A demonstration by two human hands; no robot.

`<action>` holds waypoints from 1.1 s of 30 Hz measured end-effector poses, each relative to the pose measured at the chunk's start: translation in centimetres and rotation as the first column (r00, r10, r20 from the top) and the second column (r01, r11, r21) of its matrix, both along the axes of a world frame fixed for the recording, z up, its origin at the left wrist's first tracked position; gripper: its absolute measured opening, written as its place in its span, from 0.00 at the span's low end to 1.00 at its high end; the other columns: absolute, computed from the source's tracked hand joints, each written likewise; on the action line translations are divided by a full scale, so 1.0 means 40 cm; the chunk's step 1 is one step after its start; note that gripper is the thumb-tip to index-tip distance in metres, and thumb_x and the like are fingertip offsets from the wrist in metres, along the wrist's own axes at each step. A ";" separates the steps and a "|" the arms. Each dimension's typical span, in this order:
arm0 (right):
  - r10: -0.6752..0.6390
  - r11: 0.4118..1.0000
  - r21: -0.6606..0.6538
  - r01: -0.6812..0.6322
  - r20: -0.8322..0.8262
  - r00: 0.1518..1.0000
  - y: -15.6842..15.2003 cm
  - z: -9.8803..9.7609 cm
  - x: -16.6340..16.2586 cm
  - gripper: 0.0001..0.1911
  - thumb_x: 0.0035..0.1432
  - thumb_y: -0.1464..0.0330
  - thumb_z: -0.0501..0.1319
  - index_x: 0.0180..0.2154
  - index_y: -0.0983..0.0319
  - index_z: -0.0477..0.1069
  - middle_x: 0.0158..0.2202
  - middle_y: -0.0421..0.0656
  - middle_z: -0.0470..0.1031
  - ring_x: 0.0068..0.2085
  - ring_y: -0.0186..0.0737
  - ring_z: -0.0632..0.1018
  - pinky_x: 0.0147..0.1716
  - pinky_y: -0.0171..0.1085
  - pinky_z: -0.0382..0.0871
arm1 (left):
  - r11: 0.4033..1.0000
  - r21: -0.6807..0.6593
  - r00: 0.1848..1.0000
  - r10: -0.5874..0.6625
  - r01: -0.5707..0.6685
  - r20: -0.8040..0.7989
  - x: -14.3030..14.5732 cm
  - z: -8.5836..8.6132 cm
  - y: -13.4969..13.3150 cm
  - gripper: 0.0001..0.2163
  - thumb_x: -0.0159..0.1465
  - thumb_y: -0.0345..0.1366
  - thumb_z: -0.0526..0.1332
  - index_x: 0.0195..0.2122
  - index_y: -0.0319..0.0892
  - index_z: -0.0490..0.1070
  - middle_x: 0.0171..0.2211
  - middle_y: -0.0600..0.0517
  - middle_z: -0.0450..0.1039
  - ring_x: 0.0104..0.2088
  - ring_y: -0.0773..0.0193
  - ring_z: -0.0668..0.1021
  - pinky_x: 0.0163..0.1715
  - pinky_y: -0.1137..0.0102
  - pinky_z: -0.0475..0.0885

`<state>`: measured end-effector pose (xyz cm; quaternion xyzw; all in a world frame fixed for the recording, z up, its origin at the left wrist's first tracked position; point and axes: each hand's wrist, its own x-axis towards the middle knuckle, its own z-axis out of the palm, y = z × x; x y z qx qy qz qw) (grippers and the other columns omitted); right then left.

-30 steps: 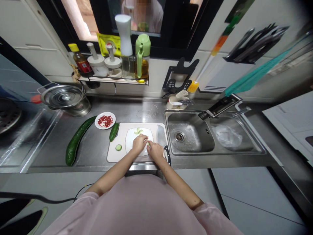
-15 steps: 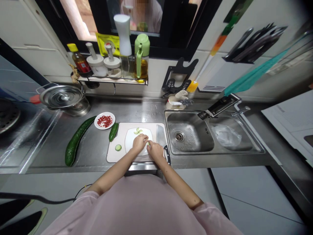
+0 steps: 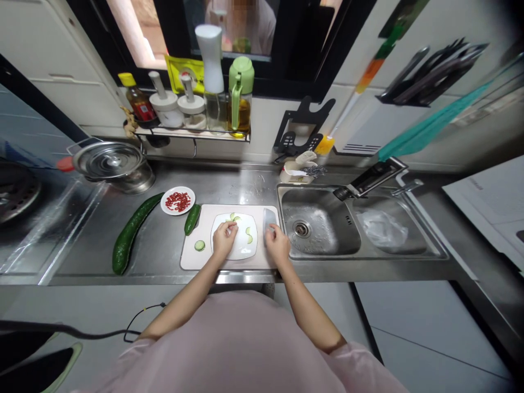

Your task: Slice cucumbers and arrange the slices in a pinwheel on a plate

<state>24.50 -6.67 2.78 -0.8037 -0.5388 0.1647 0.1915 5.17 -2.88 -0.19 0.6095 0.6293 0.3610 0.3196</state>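
A white square plate [image 3: 244,252] lies on the pale cutting board [image 3: 190,260]. Thin cucumber slices [image 3: 249,235] sit at its right side, and more lie near its far edge. My left hand [image 3: 224,240] is over the plate's left part, fingertips pinched together just below the far slices; anything between them is too small to make out. Over the board's right end, my right hand [image 3: 279,244] has its fingers curled above the knife [image 3: 269,216], whose handle is hidden. A round cucumber piece [image 3: 199,245] and a cucumber stub [image 3: 192,219] are at the board's left.
A long cucumber [image 3: 133,234] and a small plate of chopped red pieces [image 3: 178,201] lie to the left. Behind them stands a lidded steel pot [image 3: 112,161]. At right is a double sink [image 3: 323,218] with a plastic bag [image 3: 382,228]. Bottles stand on a wall rack [image 3: 192,131].
My hands were together over the plate and have parted, left hand leftward, right hand rightward over the knife. Cucumber slices now show at the plate's right side.
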 end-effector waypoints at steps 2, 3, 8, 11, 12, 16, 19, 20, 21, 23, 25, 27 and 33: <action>-0.039 0.997 0.064 0.041 -0.038 0.999 0.003 -0.003 0.020 0.24 0.61 0.59 0.46 0.50 0.62 0.72 0.30 0.43 0.76 0.31 0.39 0.72 0.33 0.34 0.59 | 0.998 0.010 0.997 0.057 -0.057 0.052 -0.017 0.008 -0.009 0.12 0.62 0.41 0.58 0.40 0.41 0.75 0.32 0.53 0.74 0.25 0.69 0.69 0.31 0.74 0.66; -0.056 0.995 0.085 0.060 -0.056 0.997 0.004 -0.005 0.027 0.25 0.61 0.58 0.46 0.49 0.63 0.72 0.29 0.42 0.75 0.30 0.39 0.72 0.32 0.34 0.58 | 0.996 0.012 0.994 0.082 -0.083 0.078 -0.025 0.012 -0.014 0.12 0.62 0.42 0.58 0.40 0.41 0.75 0.31 0.53 0.73 0.25 0.70 0.68 0.30 0.74 0.66; -0.086 0.989 0.110 0.098 -0.108 0.990 0.002 -0.011 0.038 0.25 0.59 0.57 0.46 0.48 0.63 0.73 0.27 0.41 0.73 0.28 0.38 0.70 0.31 0.33 0.57 | 0.981 0.003 0.966 0.192 -0.195 0.174 -0.065 0.028 -0.044 0.14 0.61 0.44 0.57 0.38 0.39 0.74 0.28 0.53 0.71 0.23 0.71 0.66 0.27 0.75 0.65; -0.077 0.991 0.100 0.088 -0.109 0.991 -0.002 -0.013 0.032 0.25 0.59 0.57 0.47 0.47 0.63 0.73 0.26 0.42 0.73 0.28 0.38 0.69 0.31 0.33 0.57 | 0.967 0.000 0.951 0.250 -0.254 0.183 -0.098 0.028 -0.063 0.14 0.60 0.44 0.58 0.38 0.39 0.75 0.27 0.54 0.69 0.23 0.70 0.66 0.26 0.75 0.65; -0.074 0.991 0.100 0.085 -0.108 0.991 -0.004 -0.012 0.030 0.25 0.58 0.58 0.47 0.46 0.63 0.74 0.26 0.42 0.73 0.28 0.38 0.69 0.31 0.33 0.58 | 0.961 -0.002 0.946 0.273 -0.277 0.176 -0.111 0.026 -0.068 0.14 0.60 0.44 0.58 0.38 0.39 0.75 0.27 0.54 0.69 0.23 0.70 0.66 0.26 0.75 0.65; -0.050 0.991 0.118 0.062 -0.104 0.993 -0.007 -0.010 0.022 0.24 0.59 0.58 0.46 0.45 0.63 0.74 0.25 0.41 0.73 0.28 0.38 0.70 0.31 0.33 0.58 | 0.929 0.004 0.920 0.367 -0.371 0.142 -0.167 0.007 -0.084 0.15 0.60 0.44 0.58 0.40 0.40 0.75 0.27 0.54 0.70 0.23 0.70 0.67 0.26 0.75 0.65; -0.036 0.991 0.124 0.049 -0.103 0.994 -0.008 -0.009 0.017 0.25 0.59 0.58 0.46 0.46 0.63 0.74 0.26 0.41 0.73 0.28 0.38 0.69 0.31 0.33 0.57 | 0.906 0.007 0.902 0.422 -0.424 0.095 -0.210 -0.008 -0.090 0.15 0.59 0.44 0.57 0.41 0.40 0.75 0.26 0.55 0.69 0.23 0.70 0.67 0.27 0.75 0.65; -0.032 0.991 0.127 0.045 -0.105 0.994 -0.008 -0.009 0.016 0.25 0.59 0.58 0.46 0.46 0.63 0.74 0.26 0.41 0.73 0.28 0.38 0.69 0.31 0.33 0.58 | 0.898 0.004 0.896 0.438 -0.440 0.076 -0.224 -0.012 -0.091 0.15 0.59 0.44 0.57 0.41 0.40 0.75 0.25 0.55 0.68 0.23 0.70 0.67 0.27 0.75 0.65; -0.027 0.991 0.131 0.041 -0.108 0.994 -0.008 -0.009 0.015 0.25 0.59 0.58 0.46 0.46 0.63 0.74 0.25 0.41 0.73 0.28 0.38 0.69 0.31 0.33 0.58 | 0.891 0.000 0.889 0.454 -0.455 0.059 -0.238 -0.016 -0.092 0.16 0.59 0.44 0.57 0.41 0.40 0.75 0.25 0.55 0.69 0.22 0.70 0.67 0.27 0.75 0.65; -0.017 0.990 0.138 0.033 -0.112 0.994 -0.009 -0.009 0.014 0.25 0.59 0.58 0.46 0.46 0.63 0.74 0.25 0.41 0.72 0.28 0.38 0.69 0.31 0.33 0.58 | 0.878 -0.004 0.878 0.479 -0.479 0.024 -0.262 -0.024 -0.092 0.16 0.59 0.44 0.57 0.41 0.40 0.75 0.26 0.54 0.70 0.23 0.70 0.68 0.28 0.75 0.65; -0.011 0.989 0.144 0.027 -0.109 0.994 -0.009 -0.010 0.013 0.25 0.59 0.58 0.46 0.45 0.64 0.74 0.25 0.41 0.72 0.28 0.38 0.69 0.31 0.33 0.58 | 0.873 -0.012 0.873 0.487 -0.487 -0.019 -0.283 -0.031 -0.092 0.15 0.59 0.44 0.57 0.41 0.41 0.75 0.28 0.53 0.71 0.24 0.69 0.68 0.29 0.74 0.66; -0.006 0.988 0.151 0.022 -0.103 0.995 -0.008 -0.011 0.012 0.25 0.58 0.58 0.46 0.44 0.64 0.74 0.25 0.41 0.72 0.28 0.38 0.69 0.31 0.34 0.59 | 0.883 -0.036 0.882 0.464 -0.468 -0.079 -0.299 -0.036 -0.094 0.14 0.59 0.43 0.57 0.41 0.42 0.75 0.30 0.52 0.73 0.25 0.68 0.70 0.30 0.73 0.67; 0.009 0.983 0.184 0.015 -0.130 0.992 -0.001 -0.024 0.011 0.25 0.58 0.58 0.47 0.45 0.64 0.74 0.24 0.41 0.72 0.27 0.38 0.70 0.30 0.34 0.59 | 0.928 -0.136 0.908 0.294 -0.345 -0.298 -0.317 -0.040 -0.107 0.11 0.59 0.41 0.59 0.40 0.45 0.76 0.35 0.50 0.75 0.33 0.62 0.75 0.37 0.68 0.68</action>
